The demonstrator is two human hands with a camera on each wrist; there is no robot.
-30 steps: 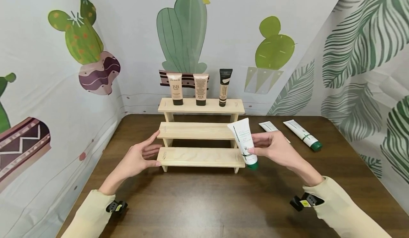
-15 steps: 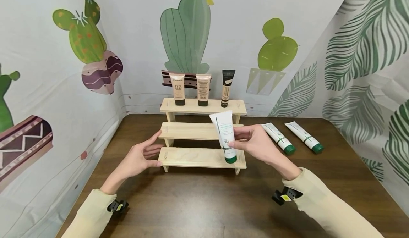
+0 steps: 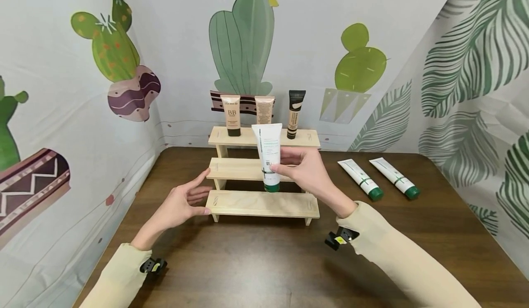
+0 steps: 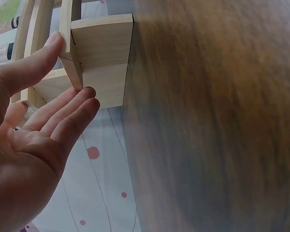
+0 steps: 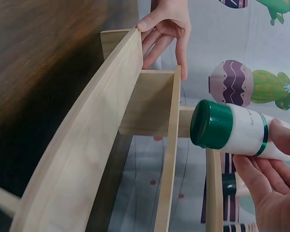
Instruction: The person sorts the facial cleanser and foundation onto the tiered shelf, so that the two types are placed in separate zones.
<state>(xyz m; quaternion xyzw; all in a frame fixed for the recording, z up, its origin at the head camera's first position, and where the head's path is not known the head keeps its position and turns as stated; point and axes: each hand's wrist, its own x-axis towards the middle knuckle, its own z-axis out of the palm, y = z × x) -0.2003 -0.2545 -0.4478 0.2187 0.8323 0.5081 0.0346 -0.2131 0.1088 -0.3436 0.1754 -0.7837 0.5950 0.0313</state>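
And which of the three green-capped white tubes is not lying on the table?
The white tube held cap down in the right hand; the other two lie on the table, right of the wooden stand.

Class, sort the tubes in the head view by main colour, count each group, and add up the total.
White tubes: 3
Beige tubes: 2
Black-and-beige tube: 1
Total: 6 tubes

Right hand (image 3: 305, 168), white tube (image 3: 267, 149) shifted left and higher; white tube now partly hides middle beige tube (image 3: 265, 107).
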